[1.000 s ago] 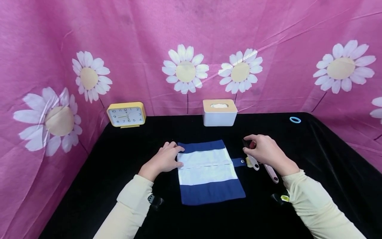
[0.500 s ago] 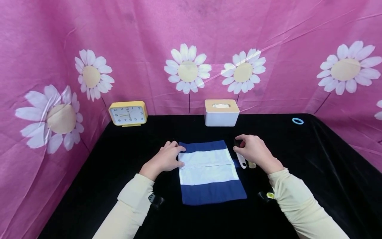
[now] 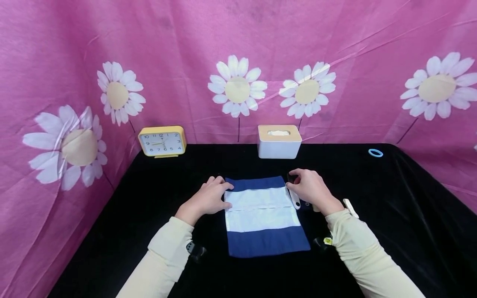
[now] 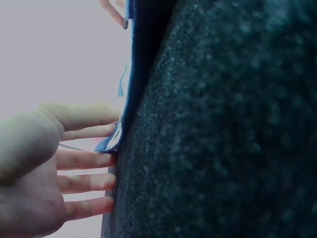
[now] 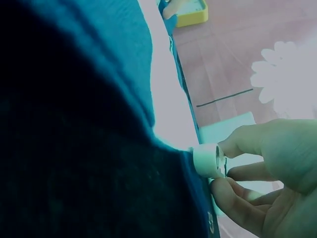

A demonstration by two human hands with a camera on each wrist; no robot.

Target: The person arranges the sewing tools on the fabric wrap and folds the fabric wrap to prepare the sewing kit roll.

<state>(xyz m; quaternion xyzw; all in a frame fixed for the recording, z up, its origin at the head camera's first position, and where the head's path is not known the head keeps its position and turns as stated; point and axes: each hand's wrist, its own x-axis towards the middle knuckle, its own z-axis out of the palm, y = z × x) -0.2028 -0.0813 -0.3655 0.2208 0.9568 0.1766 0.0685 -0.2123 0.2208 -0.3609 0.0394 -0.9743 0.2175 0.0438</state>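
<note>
While the fingertips of the right hand (image 3: 309,189) pinch a slim white handle with a dark upper part (image 3: 295,199), the extended fingers of the left hand (image 3: 205,198) rest, thumb and index spread apart, on the 9-o'clock edge of a rectangular navy-and-white cloth (image 3: 261,220).

Compared with one second ago, the right hand has travelled toward 9 o'clock, carrying the handle from beyond the cloth to its 2-o'clock edge; the left hand has kept its position. As a judgement, handle and cloth are now in working reach of each other; contact seems likely but is unconfirmed.

The handle inclines beside the cloth, and its lower end carries a hole. The cloth lies flat, navy at 12 and 6 o'clock, with a seamed white band between.

Outward from the cloth, a metal snap (image 3: 307,203) shows near 3 o'clock. A yellow-framed alarm clock (image 3: 162,141) stands at 10 o'clock, a white tissue box with a wood-coloured lid (image 3: 279,150) at 12 o'clock.
</note>
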